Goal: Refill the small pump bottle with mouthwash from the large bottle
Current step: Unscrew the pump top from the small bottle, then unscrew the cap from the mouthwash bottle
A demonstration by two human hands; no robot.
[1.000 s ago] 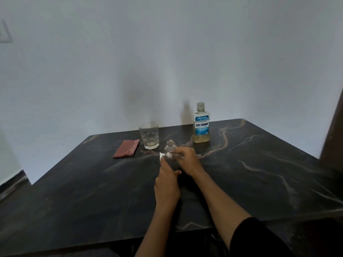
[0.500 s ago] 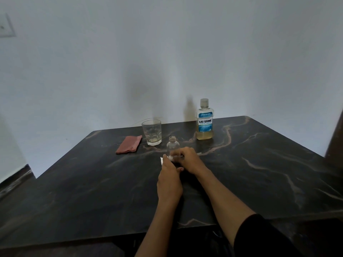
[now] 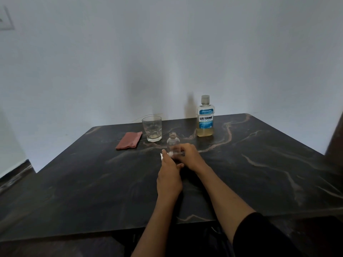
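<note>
One glass [image 3: 152,129] (nearly empty), folded cloth [image 3: 129,143] beside

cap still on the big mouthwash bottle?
Yes, the large mouthwash bottle stands upright at the back of the table with its grey cap on, and neither hand touches it.

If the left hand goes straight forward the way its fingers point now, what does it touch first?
Probably the small clear bottle, open-necked, just beyond the left hand, which holds a white pump piece. Depth is unclear; it may pass just left of the bottle, toward the drinking glass.
</note>
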